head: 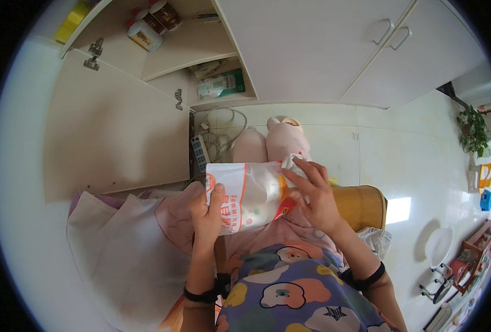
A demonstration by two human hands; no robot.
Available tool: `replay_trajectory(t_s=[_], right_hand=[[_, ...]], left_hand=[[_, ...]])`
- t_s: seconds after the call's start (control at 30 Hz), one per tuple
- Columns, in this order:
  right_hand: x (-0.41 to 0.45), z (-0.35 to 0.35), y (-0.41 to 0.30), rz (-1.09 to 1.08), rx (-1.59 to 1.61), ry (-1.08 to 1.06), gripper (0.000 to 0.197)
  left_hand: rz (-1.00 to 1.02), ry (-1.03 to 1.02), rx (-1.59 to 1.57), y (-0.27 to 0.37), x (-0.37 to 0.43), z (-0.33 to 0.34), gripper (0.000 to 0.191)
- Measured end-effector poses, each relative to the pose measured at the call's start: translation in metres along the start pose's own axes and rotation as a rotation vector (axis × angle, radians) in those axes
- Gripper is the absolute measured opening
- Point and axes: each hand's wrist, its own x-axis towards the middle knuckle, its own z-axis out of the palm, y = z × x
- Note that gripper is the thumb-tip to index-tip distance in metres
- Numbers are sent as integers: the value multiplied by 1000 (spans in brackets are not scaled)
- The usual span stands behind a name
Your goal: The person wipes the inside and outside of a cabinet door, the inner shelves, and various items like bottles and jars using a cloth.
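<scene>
A clear plastic bag (262, 182) with orange and white printing lies over my lap, with pale contents and red and yellow patches showing through it. My left hand (208, 213) grips its printed left end, thumb on top. At the bag's right end, my right hand (316, 195) has its fingers on a crumpled white piece (294, 164); whether that is part of the bag or a separate thing, I cannot tell. The fingertips of my left hand are hidden beneath the bag.
Ahead stands a cabinet with an open door (116, 128); bottles (145, 35) and a green-and-white package (222, 84) sit inside. A power strip (200, 152) and coiled cable (220, 139) lie on the floor. Beside my right arm is a brown woven seat (357, 207).
</scene>
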Motion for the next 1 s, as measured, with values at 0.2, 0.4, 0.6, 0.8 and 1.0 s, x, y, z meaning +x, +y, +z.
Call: replay_trajectory(t_s=[0.2,0.4,0.6,0.8,1.0], right_hand=[[15,1,-7,-49,151,35,31],[21,43,-39,-648,37,27,45],[37,28,-32,-341,50,152,46],[58,28,-51,-582,80,109,47],[50,27,-37,-401,3,125,44]], left_hand=[[41,14,4,-4,1,4,31],[76,-10,40,-11,3,-2,32],[-43,-48,-23,-5,7,0,34],[-47,54,-204,-21,5,-2,33],[-122,88,-165,-21,16,-4,36]])
